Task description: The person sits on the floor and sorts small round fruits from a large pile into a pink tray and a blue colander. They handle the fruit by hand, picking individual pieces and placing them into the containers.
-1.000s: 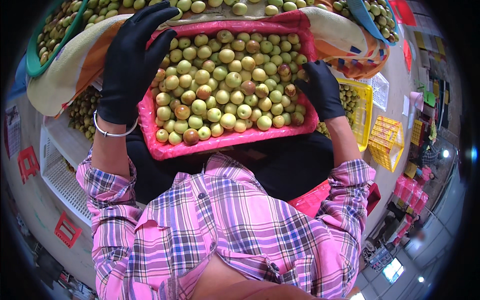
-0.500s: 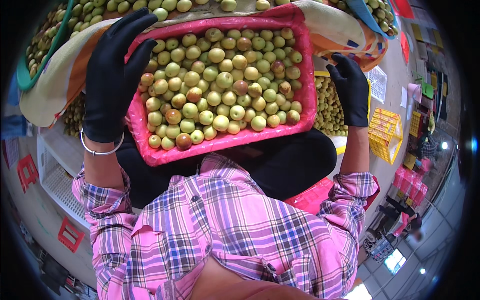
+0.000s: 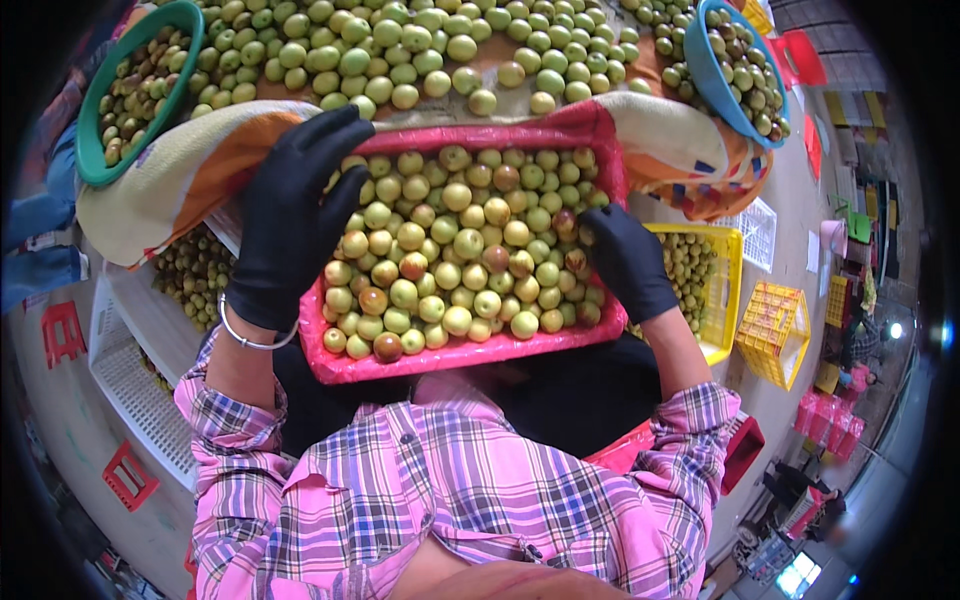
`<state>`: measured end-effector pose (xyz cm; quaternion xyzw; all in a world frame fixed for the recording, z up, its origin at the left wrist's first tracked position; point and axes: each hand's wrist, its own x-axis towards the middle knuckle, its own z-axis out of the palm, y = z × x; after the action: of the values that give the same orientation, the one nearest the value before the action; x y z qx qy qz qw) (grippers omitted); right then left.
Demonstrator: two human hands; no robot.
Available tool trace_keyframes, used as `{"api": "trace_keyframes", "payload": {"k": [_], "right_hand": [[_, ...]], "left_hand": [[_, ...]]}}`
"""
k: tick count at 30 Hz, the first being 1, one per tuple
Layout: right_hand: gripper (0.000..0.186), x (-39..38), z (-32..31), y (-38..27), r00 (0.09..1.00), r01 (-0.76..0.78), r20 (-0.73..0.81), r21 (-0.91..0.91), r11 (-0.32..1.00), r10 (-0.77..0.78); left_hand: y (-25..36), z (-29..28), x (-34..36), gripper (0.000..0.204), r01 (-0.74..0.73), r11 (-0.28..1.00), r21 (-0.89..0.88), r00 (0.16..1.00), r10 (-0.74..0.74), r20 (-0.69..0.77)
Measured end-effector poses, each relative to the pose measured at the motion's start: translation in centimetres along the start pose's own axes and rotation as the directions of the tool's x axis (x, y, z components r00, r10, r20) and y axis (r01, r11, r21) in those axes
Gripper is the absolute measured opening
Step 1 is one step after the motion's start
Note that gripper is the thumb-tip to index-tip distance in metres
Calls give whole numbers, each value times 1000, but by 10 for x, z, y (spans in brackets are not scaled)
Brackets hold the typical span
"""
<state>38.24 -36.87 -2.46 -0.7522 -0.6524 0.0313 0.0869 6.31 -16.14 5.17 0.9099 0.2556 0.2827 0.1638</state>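
A pink plastic-lined crate (image 3: 612, 160) full of round green, yellow and reddish-brown fruit (image 3: 468, 243) rests before me. My left hand (image 3: 292, 215), in a black glove, is at its upper left, fingers curved and apart from the thumb. At the crate's right side, my right hand (image 3: 625, 255), also gloved, has its fingers curled down among the fruit; whether they hold one is hidden. A patterned cloth (image 3: 160, 170) lies beyond the crate, with loose fruit (image 3: 385, 40) above it.
A teal basin (image 3: 92, 125) and blue basin (image 3: 699, 60) hold more fruit. Yellow crates (image 3: 728, 300) stand at right, a white crate (image 3: 130, 395) at left, red stools (image 3: 62, 335) on the floor. Another person's blue-clad legs (image 3: 35, 265) show at far left; people (image 3: 790, 485) are in the background.
The view has shifted, so everything sits lower in the picture. My right hand, raised outside the crate half a second ago, is back at the fruit with its fingers curled.
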Motion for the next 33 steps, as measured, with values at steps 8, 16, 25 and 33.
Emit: {"api": "trace_keyframes", "payload": {"k": [8,16,25,33], "right_hand": [[23,9,-17,-1,988,-46,-144,64,997,55],[42,80,-61,95,818,-138,-72,939,316,571],[61,117,-62,213,891,240,114,702,-670,439],[42,173,-50,206,683,-108,-368,803,586,631]], "left_hand": [[5,-7,-3,44,40,999,3,999,-40,-11],[9,-1,4,43,1,1000,2,1000,-1,14],[14,9,12,43,35,999,-8,997,-34,75],[21,18,13,38,-38,999,-39,996,41,83]]}}
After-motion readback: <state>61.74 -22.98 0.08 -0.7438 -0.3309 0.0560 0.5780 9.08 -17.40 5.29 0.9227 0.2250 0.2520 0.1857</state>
